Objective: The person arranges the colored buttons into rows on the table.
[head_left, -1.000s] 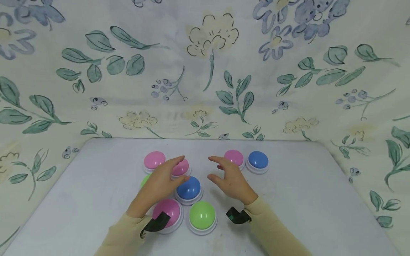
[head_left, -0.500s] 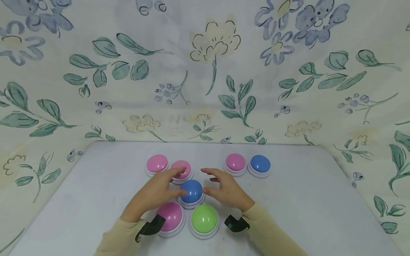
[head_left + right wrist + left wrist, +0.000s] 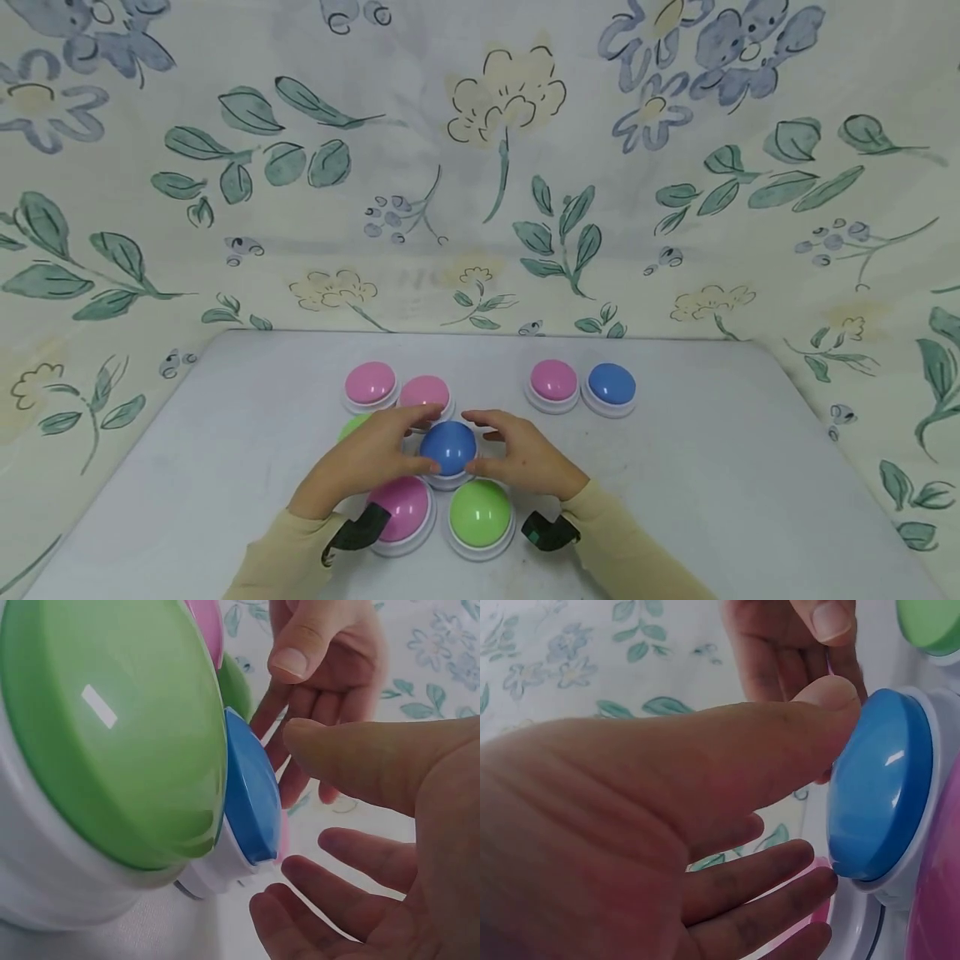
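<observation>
1. The blue button, a glossy dome on a white base, sat on the white tabletop, between my left hand and my right hand.
2. My fingers were spread wide and gently bent on both sides, thumbs toward me, other fingertips toward the far side. I had hold of nothing. I could not tell whether my left thumb touched the dome.
3. I judged slipping the main risk: the dome looked smooth and sloping, so pinching it high, rather than around the base, could have lost it.
4. An uneven squeeze might have tipped or skidded it.
5. Crowding was another hazard. The near pink button, the near green button and the far pink button stood close enough for a wide sweep to knock them.
6. The blue button pointed upward, dome uppermost, base flat, with no tilt I could see. Being round, it showed no long axis across the tabletop; its central axis ran vertically.
</observation>
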Demonstrator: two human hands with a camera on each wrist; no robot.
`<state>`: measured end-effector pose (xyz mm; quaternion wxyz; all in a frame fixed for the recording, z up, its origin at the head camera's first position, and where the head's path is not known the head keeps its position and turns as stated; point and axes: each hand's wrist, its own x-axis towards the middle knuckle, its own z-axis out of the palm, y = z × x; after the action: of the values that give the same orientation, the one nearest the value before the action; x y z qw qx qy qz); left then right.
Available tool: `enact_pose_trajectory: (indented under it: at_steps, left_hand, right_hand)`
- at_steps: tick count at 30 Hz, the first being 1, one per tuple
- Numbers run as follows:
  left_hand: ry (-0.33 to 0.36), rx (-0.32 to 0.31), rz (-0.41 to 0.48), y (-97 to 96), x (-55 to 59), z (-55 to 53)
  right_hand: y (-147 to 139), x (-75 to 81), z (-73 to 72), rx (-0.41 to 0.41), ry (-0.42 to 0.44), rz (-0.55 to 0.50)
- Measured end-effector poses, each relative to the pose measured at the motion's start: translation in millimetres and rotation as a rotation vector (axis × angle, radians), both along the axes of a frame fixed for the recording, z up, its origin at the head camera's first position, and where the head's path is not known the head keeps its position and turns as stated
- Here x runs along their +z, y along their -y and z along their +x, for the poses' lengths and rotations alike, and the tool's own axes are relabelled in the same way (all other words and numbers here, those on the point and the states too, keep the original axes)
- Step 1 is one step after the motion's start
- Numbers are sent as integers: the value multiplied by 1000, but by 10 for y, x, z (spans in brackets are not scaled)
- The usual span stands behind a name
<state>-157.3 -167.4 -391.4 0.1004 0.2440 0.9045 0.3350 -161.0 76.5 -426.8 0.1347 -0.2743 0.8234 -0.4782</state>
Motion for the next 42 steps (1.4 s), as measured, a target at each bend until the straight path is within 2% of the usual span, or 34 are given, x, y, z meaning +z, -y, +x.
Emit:
enact_pose_trajectory:
  at_steps: [8,14,21,28,42]
  left_hand:
    - [-23,-34,-25,-18,-34,3]
    - [-28,-2,-59,-46,-42,4]
    - [-81,18,-131,-106,-88,-10]
    - [-60,56,-153,-150,-107,9]
    - [-36,71,-148,-164,-74,23]
  right_hand:
    - [15,-37,3,-5,7,74]
    - [37,-65,10,-27,25,84]
    - [61,-90,-1,-54,17,82]
    - [104,-169,-9,-102,45,56]
    - [134,-192,-20,-171,146,22]
